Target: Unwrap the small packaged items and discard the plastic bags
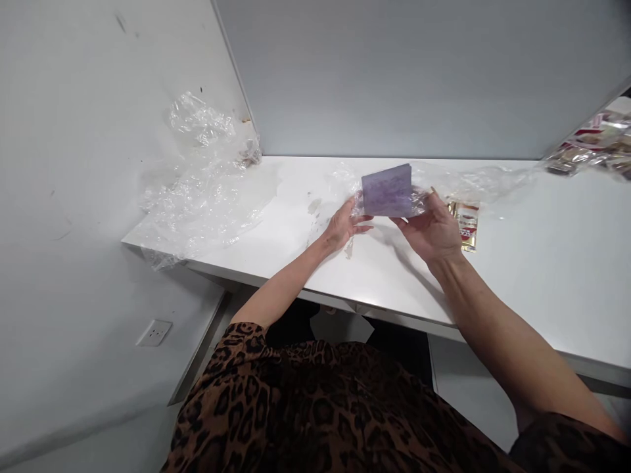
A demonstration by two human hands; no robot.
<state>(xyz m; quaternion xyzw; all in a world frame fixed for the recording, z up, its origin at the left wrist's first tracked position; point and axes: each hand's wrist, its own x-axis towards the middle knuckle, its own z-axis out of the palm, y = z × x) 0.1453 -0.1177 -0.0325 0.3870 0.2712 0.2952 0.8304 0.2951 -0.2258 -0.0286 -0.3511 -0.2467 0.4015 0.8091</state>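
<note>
A flat-faced purple block-shaped pack (387,191) is held up between both hands above the white tabletop. Clear plastic film (478,180) trails from its right side, and a bit of film shows at its left. My left hand (344,222) grips the pack's left end, thumb up along the side and other fingers partly stretched out beneath. At the right end, my right hand (434,226) closes on the pack and its film, fingers curled. Just beyond the right hand, a gold, white and red sachet (467,225) lies on the table.
Crumpled clear plastic wrap (207,190) is heaped on the table's left end, overhanging its front edge. More shiny printed packets (599,141) lie at the far right. A grey panel (394,79) rises behind the white table (542,282). A wall socket (154,333) sits low at left.
</note>
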